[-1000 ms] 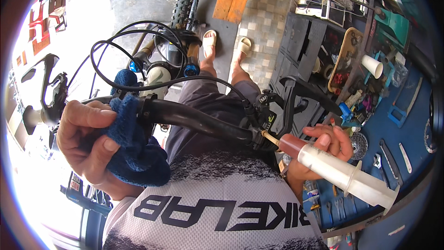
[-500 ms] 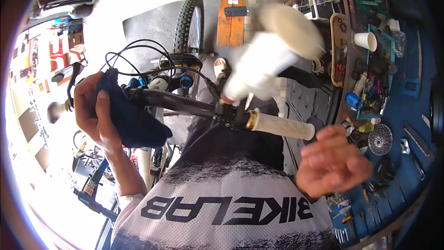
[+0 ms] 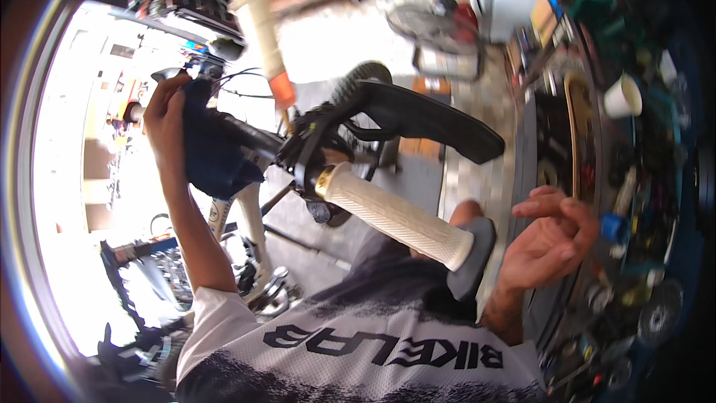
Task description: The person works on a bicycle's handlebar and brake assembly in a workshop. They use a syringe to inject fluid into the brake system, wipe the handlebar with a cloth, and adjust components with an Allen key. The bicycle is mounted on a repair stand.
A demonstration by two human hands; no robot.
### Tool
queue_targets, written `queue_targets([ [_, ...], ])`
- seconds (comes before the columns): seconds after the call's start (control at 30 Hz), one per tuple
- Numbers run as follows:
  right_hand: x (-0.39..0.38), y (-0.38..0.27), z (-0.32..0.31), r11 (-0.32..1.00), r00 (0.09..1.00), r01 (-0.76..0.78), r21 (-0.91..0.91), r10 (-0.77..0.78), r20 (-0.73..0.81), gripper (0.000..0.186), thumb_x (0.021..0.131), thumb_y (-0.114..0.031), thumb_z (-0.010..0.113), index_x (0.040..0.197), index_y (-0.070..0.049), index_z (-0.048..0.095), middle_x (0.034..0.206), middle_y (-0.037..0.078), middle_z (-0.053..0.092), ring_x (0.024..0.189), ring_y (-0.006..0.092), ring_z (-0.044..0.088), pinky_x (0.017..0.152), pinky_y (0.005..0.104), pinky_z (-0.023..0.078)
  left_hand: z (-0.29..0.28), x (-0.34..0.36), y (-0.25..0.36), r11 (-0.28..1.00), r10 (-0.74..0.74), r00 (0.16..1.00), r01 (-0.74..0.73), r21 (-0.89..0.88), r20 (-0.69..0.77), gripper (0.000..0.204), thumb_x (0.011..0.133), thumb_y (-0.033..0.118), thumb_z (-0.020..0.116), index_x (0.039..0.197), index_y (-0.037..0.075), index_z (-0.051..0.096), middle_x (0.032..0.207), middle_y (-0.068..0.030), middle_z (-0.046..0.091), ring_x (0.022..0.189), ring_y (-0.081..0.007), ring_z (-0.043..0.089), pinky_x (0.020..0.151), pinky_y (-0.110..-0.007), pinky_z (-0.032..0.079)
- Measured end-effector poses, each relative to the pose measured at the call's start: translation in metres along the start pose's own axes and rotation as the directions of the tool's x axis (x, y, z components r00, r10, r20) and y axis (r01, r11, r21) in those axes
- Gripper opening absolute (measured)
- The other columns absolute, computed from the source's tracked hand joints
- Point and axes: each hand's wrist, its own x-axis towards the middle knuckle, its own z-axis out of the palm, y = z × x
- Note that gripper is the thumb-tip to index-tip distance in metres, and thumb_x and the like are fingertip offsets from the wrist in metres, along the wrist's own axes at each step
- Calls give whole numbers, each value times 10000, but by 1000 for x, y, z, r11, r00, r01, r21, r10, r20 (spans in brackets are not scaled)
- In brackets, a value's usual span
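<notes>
Fingers (image 3: 154, 101) of the left hand (image 3: 165, 123) are closed on a blue cloth (image 3: 216, 145). The cloth hangs beside the bar (image 3: 250, 134) and covers part of it; how far it wraps around cannot be told.

Right hand (image 3: 548, 245): raised, apart from the bike, fingers loosely spread and half-curled, palm partly visible. Nearest item is a grey piece (image 3: 473, 261) at the outer end of the grip (image 3: 399, 215). The hand is just beside this piece, with a gap seen between them.

Syringe (image 3: 257, 26): located at the brake lever mount (image 3: 309, 138), nozzle end down, body rising toward the upper edge of view. Its outline is blurred. Reddish-orange fluid (image 3: 283, 91) shows at the lower end. Neither hand touches it. The exact seat of the nozzle is too blurred to confirm.

Grip: cream, textured, with a gold collar (image 3: 325, 180) at the inner end. A black guard (image 3: 432, 121) extends to the right from the mount, above the grip in view.

Surroundings: tyre (image 3: 364, 78) beyond the mount; fan (image 3: 440, 30) on the floor farther out; white cup (image 3: 623, 97) and cassette (image 3: 660, 317) at the right, among assorted parts.
</notes>
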Motion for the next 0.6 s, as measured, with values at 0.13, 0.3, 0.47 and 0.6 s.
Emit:
queue_targets([
  [0.13,-10,60,33,981,985,162,103,-168,50,545,1078,-509,537,1268,1,559,916,157,712,750,235,706,862,444,574,8,-9,-3,959,280,957,-276,63,-80,298,989,171,564,1144,9,760,1039,-82,782,1017,-160,700,958,-310,520],
  [0.3,-15,122,59,968,971,234,88,-237,15,457,1074,-249,553,1416,52,520,1323,241,672,1018,275,719,933,414,556,36,-42,1,657,669,741,-552,513,-60,417,984,430,671,1063,34,777,958,-196,777,911,-375,751,894,-447,565],
  [0.47,-57,200,48,910,931,350,221,-364,23,389,1138,-257,464,1386,40,495,1263,223,667,951,252,679,909,369,538,44,-69,11,520,694,716,-428,739,-74,415,1009,408,649,1112,26,770,1054,-199,779,954,-377,752,888,-455,577],
  [0.6,-144,327,25,952,983,114,286,-149,104,279,1127,-161,535,1346,12,527,1139,142,680,963,177,665,829,313,557,55,-79,9,601,732,638,-439,668,-238,446,979,440,672,957,17,809,870,-217,773,808,-359,753,776,-467,584],
])
